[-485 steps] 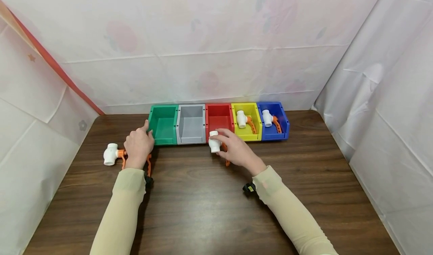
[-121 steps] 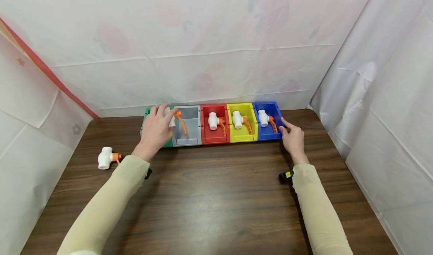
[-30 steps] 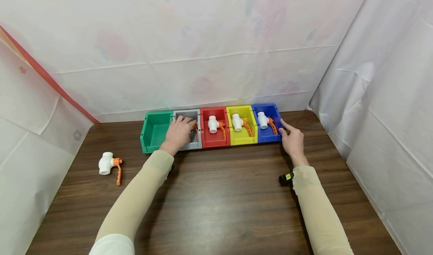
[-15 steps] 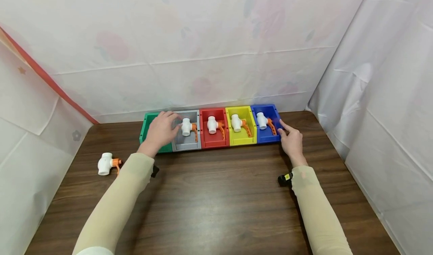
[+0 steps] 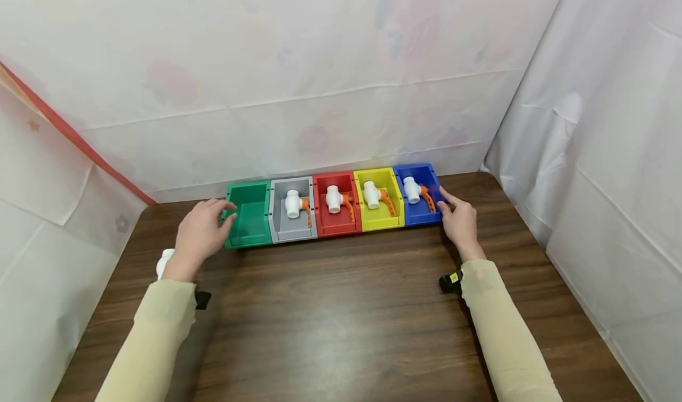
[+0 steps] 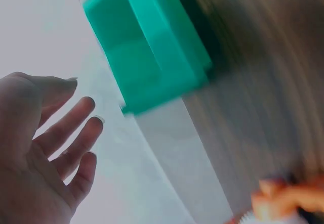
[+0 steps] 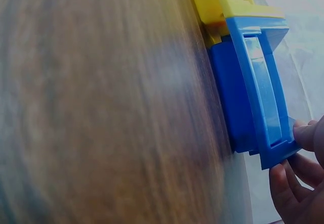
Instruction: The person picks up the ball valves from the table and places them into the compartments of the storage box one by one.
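My left hand (image 5: 199, 233) is in the air just left of the green bin (image 5: 250, 240), with its fingers apart and nothing held. Below its wrist a white ball valve (image 5: 163, 262) lies on the table, mostly covered; the left wrist view catches its orange handle (image 6: 288, 198). My right hand (image 5: 460, 221) pinches the outer front corner of the blue bin (image 7: 268, 92) between thumb and fingers. Ball valves with orange handles lie in the grey bin (image 5: 292, 204), the red bin (image 5: 333, 199), the yellow bin (image 5: 372, 195) and the blue one. Inside the green bin there is nothing.
The bins stand joined in one row at the back of the dark wooden table (image 5: 319, 319). Close behind them hangs a pale printed cloth (image 5: 319, 94), and a white curtain (image 5: 602, 153) closes the right side.
The left hand set a ball valve into the grey bin, let go, and has swung left past the green bin toward the valve on the table. The right hand keeps its hold on the blue bin.
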`<state>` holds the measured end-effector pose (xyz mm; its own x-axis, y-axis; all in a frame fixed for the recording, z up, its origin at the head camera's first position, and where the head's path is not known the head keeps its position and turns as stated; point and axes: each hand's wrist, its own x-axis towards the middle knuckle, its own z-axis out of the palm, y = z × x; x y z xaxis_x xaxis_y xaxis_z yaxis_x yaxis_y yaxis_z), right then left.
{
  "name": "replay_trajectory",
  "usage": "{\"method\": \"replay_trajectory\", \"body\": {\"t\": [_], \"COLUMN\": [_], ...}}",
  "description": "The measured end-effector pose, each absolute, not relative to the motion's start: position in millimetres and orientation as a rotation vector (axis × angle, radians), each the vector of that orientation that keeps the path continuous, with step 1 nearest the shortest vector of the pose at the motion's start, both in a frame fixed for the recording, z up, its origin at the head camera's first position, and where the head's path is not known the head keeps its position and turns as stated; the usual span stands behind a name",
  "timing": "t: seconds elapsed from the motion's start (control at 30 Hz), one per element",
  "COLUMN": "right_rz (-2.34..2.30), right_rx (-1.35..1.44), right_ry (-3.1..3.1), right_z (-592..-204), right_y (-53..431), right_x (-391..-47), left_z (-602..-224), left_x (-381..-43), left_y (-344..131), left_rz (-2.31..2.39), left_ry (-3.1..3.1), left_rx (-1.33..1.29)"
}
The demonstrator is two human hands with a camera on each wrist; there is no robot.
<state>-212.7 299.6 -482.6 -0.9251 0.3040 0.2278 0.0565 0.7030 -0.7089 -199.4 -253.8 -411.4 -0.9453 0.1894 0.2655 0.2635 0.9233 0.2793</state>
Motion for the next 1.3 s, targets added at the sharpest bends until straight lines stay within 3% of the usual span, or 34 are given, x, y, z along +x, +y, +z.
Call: {"method": "replay_trajectory", "body": {"t": [0.3, 0.53, 1.3], "right_rz": [1.058, 1.063, 1.059], "right_rx": [-0.245, -0.237, -0.240], "right_ry": [-2.565, -2.576, -2.552], "right_z": [-483.4, -488.3, -487.7], "right_y": [299.4, 297.3, 300.1], "right_x": [-212.5, -212.2, -213.2], "left_z": [-421.2, -429.3, -442.3], "left_x": [-168.1, -152.1, -140.9], "left_y": [-312.7, -346.6, -352.7], "left_rz": [-0.422, -0.476, -0.365], "left_ry": [-2.962, -3.128, -3.324], "left_rx": [-0.191, -0.234, -0.297]}}
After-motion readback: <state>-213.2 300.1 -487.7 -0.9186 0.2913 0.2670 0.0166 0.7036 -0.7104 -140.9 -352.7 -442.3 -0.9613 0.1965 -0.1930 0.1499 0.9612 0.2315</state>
